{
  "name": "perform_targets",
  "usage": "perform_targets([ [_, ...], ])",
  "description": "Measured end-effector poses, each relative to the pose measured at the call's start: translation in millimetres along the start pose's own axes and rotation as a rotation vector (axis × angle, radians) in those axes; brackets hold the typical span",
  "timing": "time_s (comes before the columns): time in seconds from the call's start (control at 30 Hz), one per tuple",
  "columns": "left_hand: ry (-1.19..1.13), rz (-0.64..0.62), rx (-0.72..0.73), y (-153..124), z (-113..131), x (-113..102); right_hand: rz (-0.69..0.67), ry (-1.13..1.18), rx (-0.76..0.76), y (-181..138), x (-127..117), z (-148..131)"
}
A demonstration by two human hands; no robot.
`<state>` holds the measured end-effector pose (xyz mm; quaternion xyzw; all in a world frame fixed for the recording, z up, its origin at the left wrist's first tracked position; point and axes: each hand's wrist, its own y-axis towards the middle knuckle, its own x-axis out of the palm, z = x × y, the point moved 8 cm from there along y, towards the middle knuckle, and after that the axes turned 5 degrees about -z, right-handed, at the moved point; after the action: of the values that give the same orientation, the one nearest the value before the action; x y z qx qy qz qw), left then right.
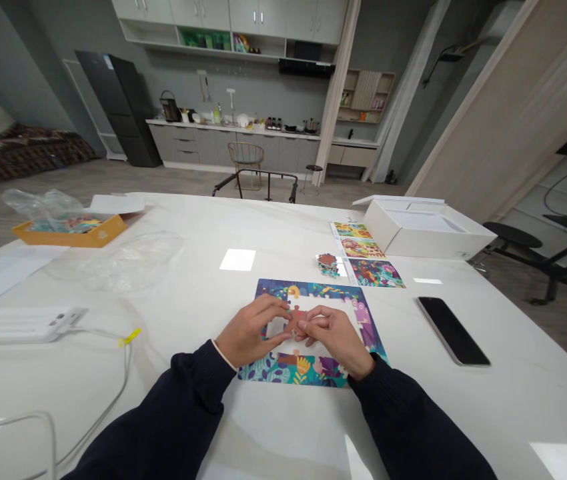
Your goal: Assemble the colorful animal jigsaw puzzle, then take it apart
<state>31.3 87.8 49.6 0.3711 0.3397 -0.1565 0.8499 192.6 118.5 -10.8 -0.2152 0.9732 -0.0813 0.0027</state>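
A jigsaw puzzle lies on the white table, its colourful border joined and part of its middle showing white. Over its left-middle is a brown puzzle piece. My right hand pinches this piece from the right between thumb and fingers. From the other side, my left hand holds its left edge with the thumb below and the fingertips above. Whether the piece is seated against its neighbours cannot be made out. Behind the puzzle sits a small pile of loose puzzle pieces.
Printed picture cards lie beside a white box. A phone rests at right. Leftward are an orange tray with bagged pieces, a clear plastic bag, a white power bank and its cable.
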Motion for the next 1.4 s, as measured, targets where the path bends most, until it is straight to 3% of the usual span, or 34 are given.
perform_targets([
  [0.13,0.033,-0.114,-0.146,-10.3,-28.2,-3.9,0.107,-0.132,0.0,0.2,-9.4,2.9],
  [0.27,0.068,-0.153,-0.188,-17.0,-43.7,2.8,0.164,-0.239,-0.021,0.1,-16.7,6.5],
  [0.47,0.091,-0.179,-0.171,-16.6,-42.4,16.5,0.143,-0.346,-0.015,1.4,-17.4,13.5],
  [1.07,0.117,-0.122,-0.192,-14.7,-40.9,13.0,0.116,-0.382,-0.011,0.3,-13.7,10.1],
  [1.4,0.154,-0.165,-0.193,-11.9,-38.0,13.6,0.105,-0.401,-0.032,0.1,-11.8,8.5],
])
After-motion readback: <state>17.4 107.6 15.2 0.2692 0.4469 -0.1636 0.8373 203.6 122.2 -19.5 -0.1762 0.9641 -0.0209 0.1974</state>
